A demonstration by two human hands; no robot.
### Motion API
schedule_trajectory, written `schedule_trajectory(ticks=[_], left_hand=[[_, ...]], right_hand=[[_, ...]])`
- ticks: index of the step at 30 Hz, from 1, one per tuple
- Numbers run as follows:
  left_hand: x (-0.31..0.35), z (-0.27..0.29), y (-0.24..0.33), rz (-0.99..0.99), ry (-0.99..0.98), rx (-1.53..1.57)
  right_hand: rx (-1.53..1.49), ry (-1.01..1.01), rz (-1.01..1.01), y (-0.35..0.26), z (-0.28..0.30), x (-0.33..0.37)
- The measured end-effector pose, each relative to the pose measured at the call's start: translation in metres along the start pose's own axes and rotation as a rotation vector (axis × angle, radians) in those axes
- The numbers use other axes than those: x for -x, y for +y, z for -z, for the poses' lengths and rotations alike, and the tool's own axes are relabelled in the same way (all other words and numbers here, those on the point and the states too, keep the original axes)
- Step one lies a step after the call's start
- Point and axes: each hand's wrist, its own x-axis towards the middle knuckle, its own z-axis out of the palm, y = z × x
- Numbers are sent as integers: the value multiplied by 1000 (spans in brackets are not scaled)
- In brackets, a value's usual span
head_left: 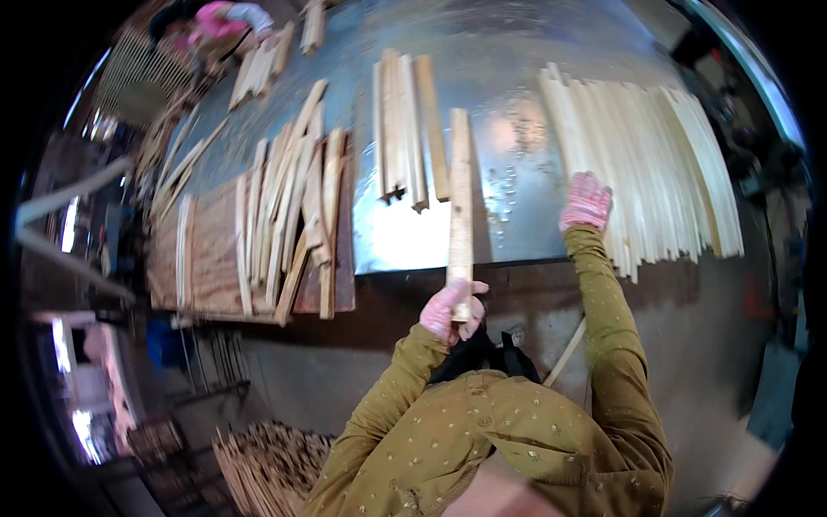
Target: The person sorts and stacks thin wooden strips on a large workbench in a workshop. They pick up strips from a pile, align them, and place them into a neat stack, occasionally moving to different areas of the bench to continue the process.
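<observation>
While our left hand [444, 308] is gripping the wooden strip [461, 207] by its near end, the strip is reaching out over the table [508, 52] and our right hand [587, 202] is resting on a row of pale sticks [650, 164]; whether it is grasping any is not showing. We should be guiding the strip straight, clear of the small bundle [400, 129] beside it.

The strip [462, 198] in the left grip [444, 310] is matt, grained wood; beyond that grip, the desk [517, 215] looks like glossy, smooth metal. The slats [655, 172] by the right grip [587, 202] are matt wood; the sleeves [609, 302] behind both, matt cloth.
</observation>
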Motion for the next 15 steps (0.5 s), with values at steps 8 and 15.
schedule_trajectory(ticks=[8,15], left_hand=[[47,27,3,5,623,-1156],[168,165,62,-192,414,-1172]], right_hand=[[-1700,-664,213,-198,129,148],[-1829,-744,184,-357,174,192]])
